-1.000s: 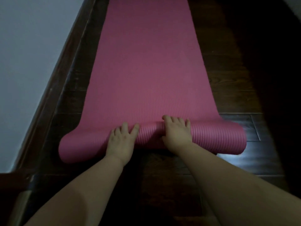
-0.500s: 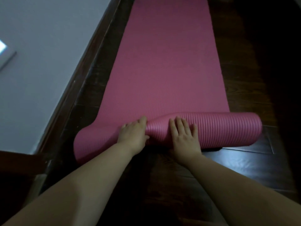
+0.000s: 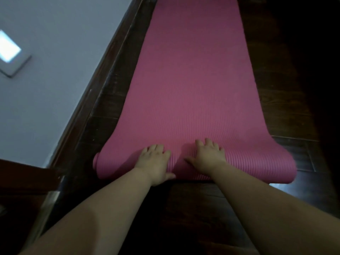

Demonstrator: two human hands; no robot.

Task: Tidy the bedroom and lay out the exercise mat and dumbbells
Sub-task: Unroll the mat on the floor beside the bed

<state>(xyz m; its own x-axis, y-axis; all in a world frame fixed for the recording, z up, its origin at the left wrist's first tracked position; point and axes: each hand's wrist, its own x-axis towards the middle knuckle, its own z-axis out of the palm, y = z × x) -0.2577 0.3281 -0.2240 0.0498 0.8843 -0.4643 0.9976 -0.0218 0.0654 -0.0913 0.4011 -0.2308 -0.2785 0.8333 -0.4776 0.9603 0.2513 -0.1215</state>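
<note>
head view: my left hand (image 3: 155, 163) and right hand (image 3: 208, 157) press flat, fingers relaxed, on the pink ribbed foam exercise mat (image 3: 191, 92)'s roll at 6 o'clock.

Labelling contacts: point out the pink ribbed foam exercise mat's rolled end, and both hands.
pink ribbed foam exercise mat (image 3: 261, 166): head view, on the rolled end, right of the hands.
left hand (image 3: 155, 162): head view, back of the hand, pressing on the roll.
right hand (image 3: 207, 157): head view, back of the hand, on the roll.

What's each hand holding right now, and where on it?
Nothing is gripped. The left hand and right hand press flat on the rolled end of the pink mat, near its middle.
</note>
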